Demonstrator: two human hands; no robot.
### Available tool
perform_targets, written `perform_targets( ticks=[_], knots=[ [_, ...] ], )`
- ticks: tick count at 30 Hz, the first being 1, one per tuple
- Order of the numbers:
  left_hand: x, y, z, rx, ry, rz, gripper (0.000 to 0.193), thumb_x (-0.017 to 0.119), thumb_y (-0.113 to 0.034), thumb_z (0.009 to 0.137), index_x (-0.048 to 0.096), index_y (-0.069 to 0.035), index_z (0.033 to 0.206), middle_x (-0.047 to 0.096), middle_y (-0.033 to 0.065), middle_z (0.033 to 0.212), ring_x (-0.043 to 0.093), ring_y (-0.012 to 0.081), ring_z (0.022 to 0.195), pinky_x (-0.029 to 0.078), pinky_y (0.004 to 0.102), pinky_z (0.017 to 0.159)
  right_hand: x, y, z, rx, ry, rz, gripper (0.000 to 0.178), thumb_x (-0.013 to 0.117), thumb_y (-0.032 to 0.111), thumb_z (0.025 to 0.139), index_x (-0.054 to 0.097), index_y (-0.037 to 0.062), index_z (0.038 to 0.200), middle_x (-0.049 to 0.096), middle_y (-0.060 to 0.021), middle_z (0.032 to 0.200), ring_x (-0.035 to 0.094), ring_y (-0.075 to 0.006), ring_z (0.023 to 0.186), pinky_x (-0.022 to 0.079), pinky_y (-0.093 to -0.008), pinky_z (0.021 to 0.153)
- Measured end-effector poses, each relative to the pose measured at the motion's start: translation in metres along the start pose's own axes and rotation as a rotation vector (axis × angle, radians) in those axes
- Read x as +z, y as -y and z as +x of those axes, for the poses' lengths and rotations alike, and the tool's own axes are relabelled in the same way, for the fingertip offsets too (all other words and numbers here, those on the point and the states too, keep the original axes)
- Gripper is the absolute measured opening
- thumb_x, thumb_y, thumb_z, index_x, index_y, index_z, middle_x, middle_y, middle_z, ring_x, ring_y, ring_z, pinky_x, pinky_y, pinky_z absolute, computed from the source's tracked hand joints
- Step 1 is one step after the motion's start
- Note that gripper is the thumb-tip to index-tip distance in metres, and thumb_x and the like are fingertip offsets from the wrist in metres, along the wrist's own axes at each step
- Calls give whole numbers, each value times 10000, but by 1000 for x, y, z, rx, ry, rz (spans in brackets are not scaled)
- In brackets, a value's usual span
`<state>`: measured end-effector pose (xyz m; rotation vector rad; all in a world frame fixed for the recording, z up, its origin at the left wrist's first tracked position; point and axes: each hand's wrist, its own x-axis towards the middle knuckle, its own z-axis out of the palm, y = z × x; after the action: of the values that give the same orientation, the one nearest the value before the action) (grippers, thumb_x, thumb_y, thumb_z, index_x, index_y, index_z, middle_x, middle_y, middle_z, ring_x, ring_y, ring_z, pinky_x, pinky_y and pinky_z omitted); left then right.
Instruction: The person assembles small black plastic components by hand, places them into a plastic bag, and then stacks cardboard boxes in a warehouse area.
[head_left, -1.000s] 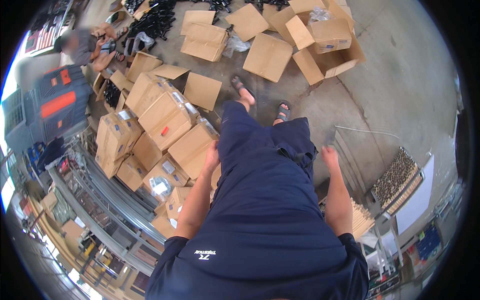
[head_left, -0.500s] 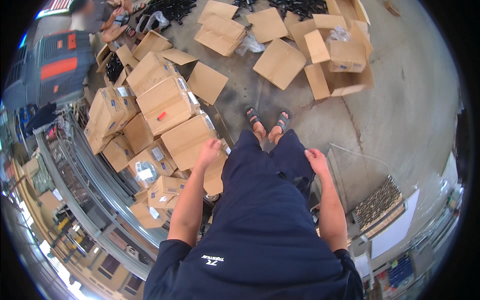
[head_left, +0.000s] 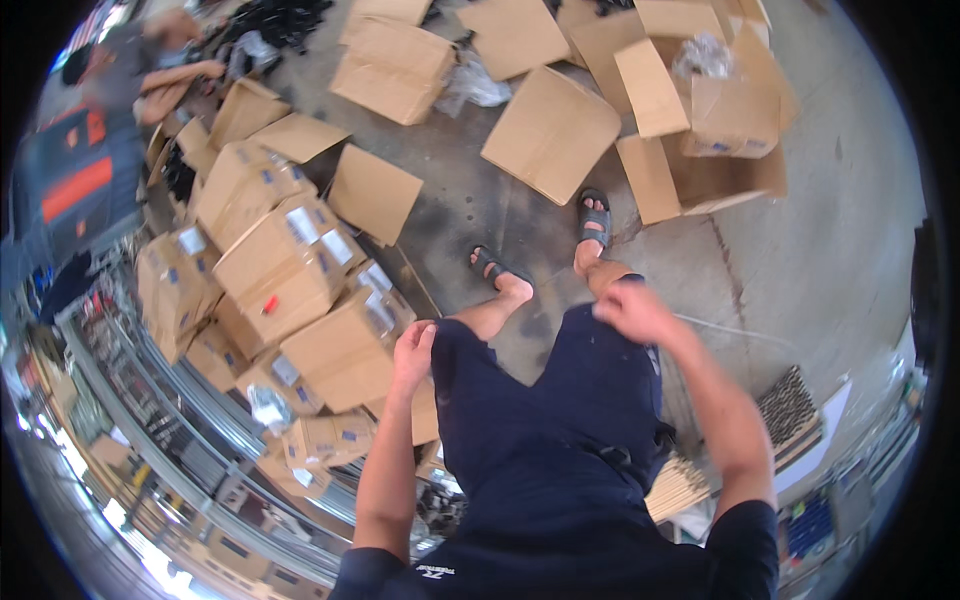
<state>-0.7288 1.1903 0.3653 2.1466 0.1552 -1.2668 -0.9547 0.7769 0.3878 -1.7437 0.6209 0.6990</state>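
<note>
I wear dark navy shorts (head_left: 560, 400), and both of my hands are at their legs. My left hand (head_left: 413, 352) has its fingers closed at the left leg's hem, pinching the cloth by the knee. Over the right leg, near its hem, my right hand (head_left: 635, 310) is curled on the cloth and a little blurred. Below the hems my sandalled feet stand apart: the left sandal (head_left: 492, 266) is nearer and the right sandal (head_left: 594, 218) farther forward.
Stacked cardboard boxes (head_left: 285, 265) stand at my left beside metal profiles (head_left: 200, 400). A flattened box (head_left: 552, 135) and an open carton (head_left: 725, 180) lie ahead on the concrete floor (head_left: 840, 200). Another person (head_left: 125, 75) crouches at the far left near black parts (head_left: 275, 20).
My feet have stepped apart, the right one forward. My left hand has come to the shorts' left leg, and my right hand has shifted inward over the right leg. The other person has leaned over.
</note>
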Motion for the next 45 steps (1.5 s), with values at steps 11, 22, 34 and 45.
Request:
perform_targets(
  ticks=[11,22,34,45],
  knots=[
    [93,-53,262,419,-29,530,297,679,-166,975,674,-39,1244,689,180,1274,641,348,1212,492,404,1044,-116,-92,426,-281,-497,-696,480,665,369,961,593,79,1337,562,-167,1412,486,-352,1355,430,-514,1099],
    [105,-218,523,1174,-554,869,388,643,-191,980,615,-17,1325,571,185,1449,486,394,1382,399,464,1149,-108,-165,521,-674,-898,-736,679,684,491,905,513,183,1486,408,-143,1533,359,-360,1452,319,-486,1208],
    [154,-209,612,1176,-546,1609,358,677,-225,918,681,-111,1258,631,63,1398,455,281,1428,297,537,1209,-105,-168,524,-708,-901,-674,632,677,514,913,566,196,1448,456,-114,1522,410,-344,1427,336,-477,1177],
    [65,-207,609,941,-806,1103,876,784,-533,829,453,-103,1518,425,209,1574,439,411,1424,376,542,1160,-105,-172,535,-702,-980,-755,607,677,493,917,582,187,1432,459,-114,1520,431,-326,1404,358,-468,1160]
  ],
)
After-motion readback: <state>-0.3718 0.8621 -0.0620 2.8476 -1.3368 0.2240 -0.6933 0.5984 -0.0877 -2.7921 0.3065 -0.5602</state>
